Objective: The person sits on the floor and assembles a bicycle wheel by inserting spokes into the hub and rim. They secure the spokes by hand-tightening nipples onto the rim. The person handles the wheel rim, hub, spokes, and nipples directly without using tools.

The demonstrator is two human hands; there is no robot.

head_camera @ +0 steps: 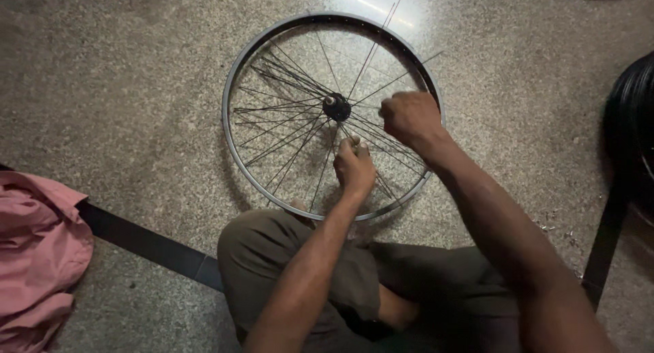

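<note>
Wheel (240,73) lies flat on the floor (136,87), just ahead of the seated person's folded legs (286,257). Thin dark metal rim, round, small spoke holes along the inner face at the top arc. Near edge of the rim sits against the knee.

Hub (336,108) at centre: black, compact, with a short pale axle end sticking up. Spokes (286,131) are thin straight wire, unevenly laid: bunched and crossing on the left half, several loose ones poking past the rim at upper right. Not an even lacing pattern.

Left hand (354,167): fingers closed, pinching spokes just below the hub; fingertips point toward the hub. Exactly which spoke, can't tell.

Right hand (411,118): closed fist over the right side of the wheel, just beside the hub, near the rim. Seems to hold a spoke or something small; contents hidden by the knuckles.

Floor is speckled polished stone, grey-brown, with a bright glare patch above the wheel. Small metal bits (548,223), shiny, scattered on the floor to the right.

Pink cloth (37,244), soft and crumpled, at the left edge. Flat black strap (146,242) runs diagonally from it toward the legs. Black rubber tyre (630,128) at the right edge, partly cut off.
</note>
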